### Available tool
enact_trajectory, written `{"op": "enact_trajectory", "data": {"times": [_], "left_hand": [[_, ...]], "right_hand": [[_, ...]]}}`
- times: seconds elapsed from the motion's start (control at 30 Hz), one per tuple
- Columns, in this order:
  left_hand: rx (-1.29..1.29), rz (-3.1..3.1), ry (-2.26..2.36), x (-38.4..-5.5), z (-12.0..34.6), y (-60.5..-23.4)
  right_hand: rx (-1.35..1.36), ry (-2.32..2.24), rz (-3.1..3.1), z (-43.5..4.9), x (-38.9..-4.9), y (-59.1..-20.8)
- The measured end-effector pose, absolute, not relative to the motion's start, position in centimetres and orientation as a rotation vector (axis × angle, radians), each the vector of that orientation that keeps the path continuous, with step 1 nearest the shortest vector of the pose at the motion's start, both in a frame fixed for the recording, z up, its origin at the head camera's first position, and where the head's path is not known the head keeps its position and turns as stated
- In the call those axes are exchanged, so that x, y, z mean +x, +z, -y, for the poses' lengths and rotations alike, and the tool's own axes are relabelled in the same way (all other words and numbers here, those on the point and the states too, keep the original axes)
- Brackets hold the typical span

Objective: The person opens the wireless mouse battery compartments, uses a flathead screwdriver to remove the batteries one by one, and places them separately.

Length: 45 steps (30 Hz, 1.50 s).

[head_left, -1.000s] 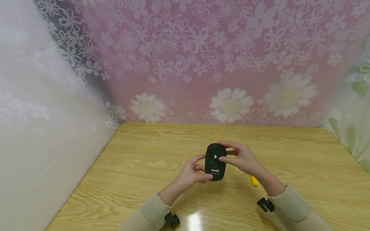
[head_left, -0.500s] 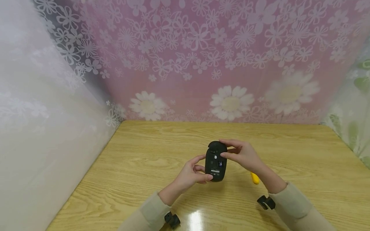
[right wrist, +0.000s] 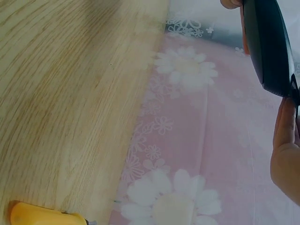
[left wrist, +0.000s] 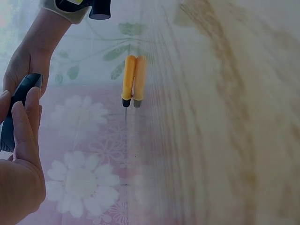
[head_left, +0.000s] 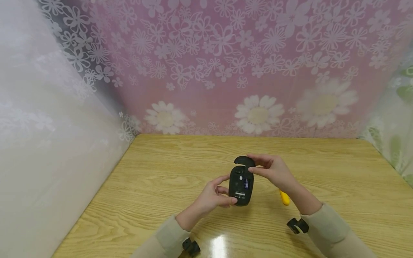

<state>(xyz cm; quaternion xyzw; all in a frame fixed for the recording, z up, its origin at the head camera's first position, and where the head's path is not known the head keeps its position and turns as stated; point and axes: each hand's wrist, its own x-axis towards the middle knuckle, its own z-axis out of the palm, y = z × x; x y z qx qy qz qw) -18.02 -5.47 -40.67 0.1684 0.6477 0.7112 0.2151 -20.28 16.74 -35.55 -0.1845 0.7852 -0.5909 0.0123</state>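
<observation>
While one screwdriver [left wrist: 128,78] lies near, two hands [head_left: 209,196] [head_left: 275,173] hold one mouse [head_left: 240,187], one cover [head_left: 247,161].

Black mouse [head_left: 239,187], underside showing, black cover [head_left: 244,160] partly off

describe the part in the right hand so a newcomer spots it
Find the wooden table, then the black mouse held above it in the left hand. At the mouse's far end, the right hand pinches a curved black cover. Part of its edge stands apart from the mouse, and it shows plain black, while the mouse bears a white label.
</observation>
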Motion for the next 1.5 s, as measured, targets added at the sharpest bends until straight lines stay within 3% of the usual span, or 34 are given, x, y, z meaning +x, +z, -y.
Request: {"op": "enact_trajectory", "data": {"times": [0.73, 1.5], "left_hand": [[0.408, -1.788, 1.988, -17.9, 5.9, -41.2], [0.382, -1.761, 2.002, -17.7, 6.3, -40.8]], "right_hand": [[-0.416, -1.949, -2.393, -17.1, -21.0, -35.2], [-0.255, -1.686, -2.52, -18.3, -24.9, -38.7]]}}
